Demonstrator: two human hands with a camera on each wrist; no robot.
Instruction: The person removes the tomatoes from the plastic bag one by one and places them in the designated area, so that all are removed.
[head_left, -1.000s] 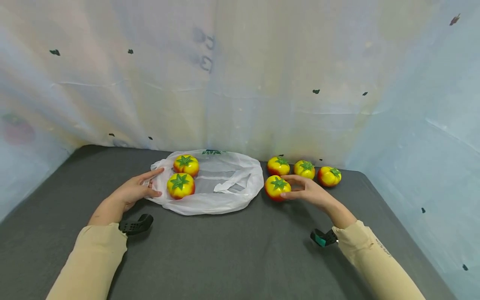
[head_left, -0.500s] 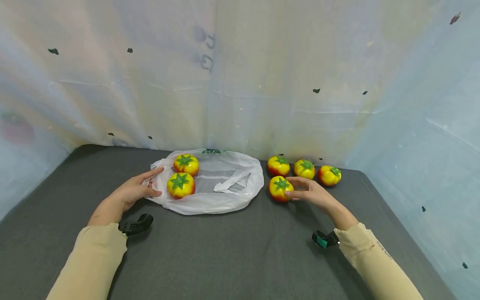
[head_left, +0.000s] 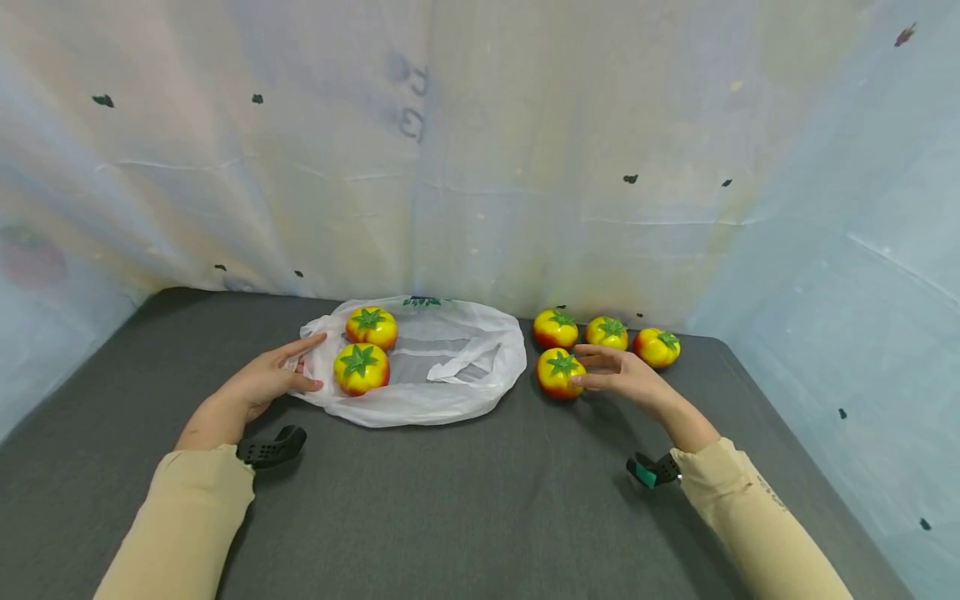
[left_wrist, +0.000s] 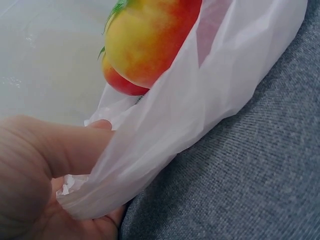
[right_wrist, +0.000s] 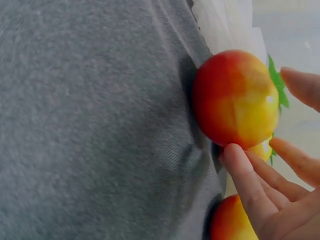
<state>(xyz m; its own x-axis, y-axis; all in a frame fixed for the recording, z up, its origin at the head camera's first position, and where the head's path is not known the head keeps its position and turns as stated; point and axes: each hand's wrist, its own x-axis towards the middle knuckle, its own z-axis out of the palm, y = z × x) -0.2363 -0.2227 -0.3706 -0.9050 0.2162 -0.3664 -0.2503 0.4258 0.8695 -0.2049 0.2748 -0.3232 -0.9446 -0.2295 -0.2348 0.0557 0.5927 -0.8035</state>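
My left hand point(head_left: 264, 382) holds the left edge of a white plastic bag point(head_left: 427, 410). In the left wrist view the bag's film passes between thumb and fingers. Inside the spread bag mouth sit two yellow-red toy tomatoes, a rear one point(head_left: 372, 328) and a front one point(head_left: 362, 369). Right of the bag, another toy tomato point(head_left: 558, 375) rests on the dark cloth. My right hand point(head_left: 624, 375) is beside it, fingers spread. In the right wrist view the thumb point(right_wrist: 239, 162) reaches that tomato's side, while another finger stands off near its green leaf.
Behind the right hand, three more toy tomatoes, a left point(head_left: 555, 328), a middle point(head_left: 607, 332) and a right one point(head_left: 657, 347), line up near the back edge. A pale plastic curtain point(head_left: 480, 167) rises behind the dark table point(head_left: 450, 517).
The front right tomato has shifted slightly right with my right hand, then stayed put as the fingers loosened and spread. The left hand and bag have held still.
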